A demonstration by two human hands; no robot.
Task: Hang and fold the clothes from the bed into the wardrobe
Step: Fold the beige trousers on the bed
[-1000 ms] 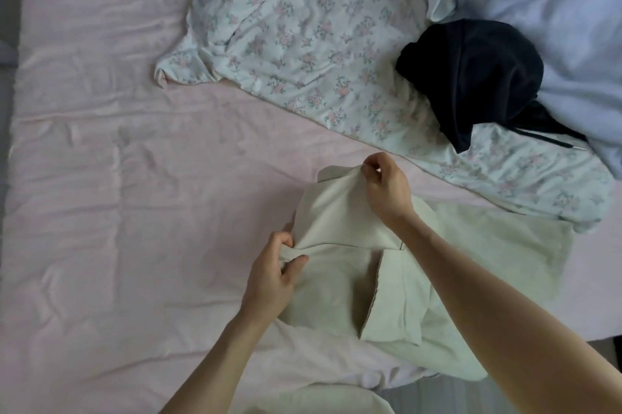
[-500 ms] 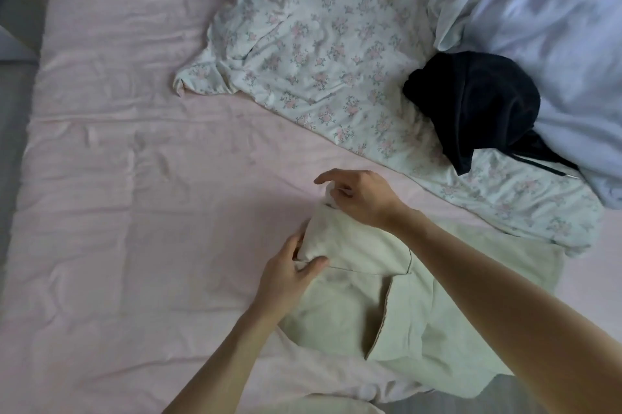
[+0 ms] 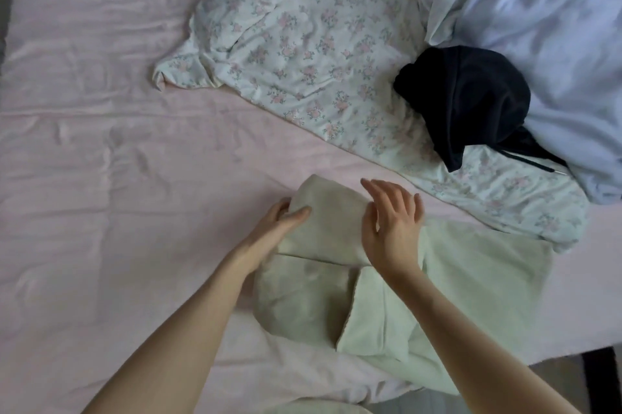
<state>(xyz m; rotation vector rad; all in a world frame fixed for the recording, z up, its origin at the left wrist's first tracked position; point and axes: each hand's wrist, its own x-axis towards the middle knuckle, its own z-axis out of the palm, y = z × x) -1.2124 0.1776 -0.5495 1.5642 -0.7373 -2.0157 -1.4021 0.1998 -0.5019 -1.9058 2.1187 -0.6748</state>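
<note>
Cream garment (image 3: 319, 296) lies on the bed (image 3: 101, 178), near its front edge, partly folded: the upper part is doubled over into a rounded flap, a seam line runs across below it, and a lighter panel spreads out flat to the right.

Left hand (image 3: 282, 218) grips the left edge of that folded flap, thumb on top of the cloth, fingers tucked under the edge.

Right hand (image 3: 393, 221) is over the right end of the flap, fingers straight and spread, holding nothing. Palm faces down; can't tell whether it touches the fabric or sits just above it. Right forearm crosses the lighter panel of the garment.

Bed is covered with a wrinkled pink sheet.

Other items on the bed:
- floral-print fabric (image 3: 303, 43), white with small pink flowers, spread across the upper middle and running diagonally down to the right; its lower edge lies just beside the cream garment's right panel.
- dark hoodie (image 3: 471, 104), bunched up, sitting on the floral fabric, drawstring trailing to the right.
- pale blue fabric (image 3: 538, 26), heaped at upper right, touching the hoodie.

A second bit of cream cloth (image 3: 319, 408) shows at the bottom edge of the view, mostly cut off. Dark floor shows past the bed at lower right.
</note>
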